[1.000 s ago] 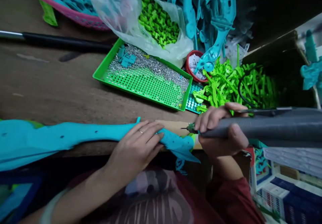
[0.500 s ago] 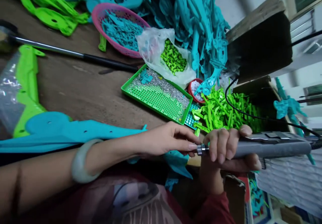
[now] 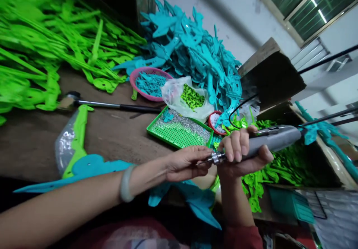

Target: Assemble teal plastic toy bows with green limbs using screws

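Looks forward and down from the head, tilted sideways, close above the left hand [image 3: 188, 165] and right hand [image 3: 242, 152]; takes in the brown bench [image 3: 117, 133] near, the window [image 3: 313, 6] far and right.

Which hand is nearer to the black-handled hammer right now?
Left. The left hand, by the tip of the power screwdriver, is right of the hammer and closer to the body; the right hand, wrapped around the screwdriver, is farther right.
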The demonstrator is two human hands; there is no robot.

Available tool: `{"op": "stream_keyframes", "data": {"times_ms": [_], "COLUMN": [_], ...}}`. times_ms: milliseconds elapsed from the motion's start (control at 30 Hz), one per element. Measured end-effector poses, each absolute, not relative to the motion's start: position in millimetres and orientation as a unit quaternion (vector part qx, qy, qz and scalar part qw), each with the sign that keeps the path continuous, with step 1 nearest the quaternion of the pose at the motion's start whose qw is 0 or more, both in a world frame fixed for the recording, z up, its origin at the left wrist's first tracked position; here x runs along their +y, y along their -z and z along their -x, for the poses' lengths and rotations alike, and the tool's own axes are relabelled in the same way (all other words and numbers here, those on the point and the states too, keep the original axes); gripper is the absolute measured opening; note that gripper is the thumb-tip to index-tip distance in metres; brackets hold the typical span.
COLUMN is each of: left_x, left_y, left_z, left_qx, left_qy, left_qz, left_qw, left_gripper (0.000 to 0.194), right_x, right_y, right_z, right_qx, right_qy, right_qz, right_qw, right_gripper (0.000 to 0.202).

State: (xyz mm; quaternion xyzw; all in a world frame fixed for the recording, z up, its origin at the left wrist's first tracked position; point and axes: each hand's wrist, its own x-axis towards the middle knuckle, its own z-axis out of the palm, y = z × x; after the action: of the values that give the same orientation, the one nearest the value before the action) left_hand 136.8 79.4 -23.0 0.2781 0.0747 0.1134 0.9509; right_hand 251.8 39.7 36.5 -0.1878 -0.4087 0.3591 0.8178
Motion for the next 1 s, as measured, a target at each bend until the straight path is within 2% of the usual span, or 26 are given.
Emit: {"op": "stream_keyframes", "data": {"times_ms": [167, 300, 600, 800, 1000], "left_x": [67.1, 66.4, 150.3, 130.8, 115.9], "left_y": [9.9, 13.9, 55.0, 35.4, 36.1], "left_z": [-142.3, -145.9, -150.9, -170.5, -188.5], "left_qx": [0.110, 0.152, 0.248, 0.220, 0.236], "left_qy": [-0.225, -0.268, -0.343, -0.321, -0.369], "left_qz": [-0.329, -0.415, -0.596, -0.569, -0.526], "left_qw": [0.911, 0.856, 0.683, 0.725, 0.729], "left_gripper": [0.044, 0.048, 0.024, 0.038, 0.046], "right_x": [58.2, 68.2, 101.1, 108.4, 104.1], "right_y": [-52.2, -59.1, -40.9, -25.8, -28.5], "right_z": [-249.6, -251.5, -280.5, -281.6, -279.4], "right_qx": [-0.378, -0.326, -0.256, -0.238, -0.243], "right_qy": [-0.370, -0.322, -0.196, -0.189, -0.203], "right_qz": [0.124, 0.142, 0.247, 0.267, 0.272], "right_qw": [0.839, 0.877, 0.914, 0.915, 0.909], "right_gripper": [0.030, 0.027, 0.023, 0.024, 0.021]}}
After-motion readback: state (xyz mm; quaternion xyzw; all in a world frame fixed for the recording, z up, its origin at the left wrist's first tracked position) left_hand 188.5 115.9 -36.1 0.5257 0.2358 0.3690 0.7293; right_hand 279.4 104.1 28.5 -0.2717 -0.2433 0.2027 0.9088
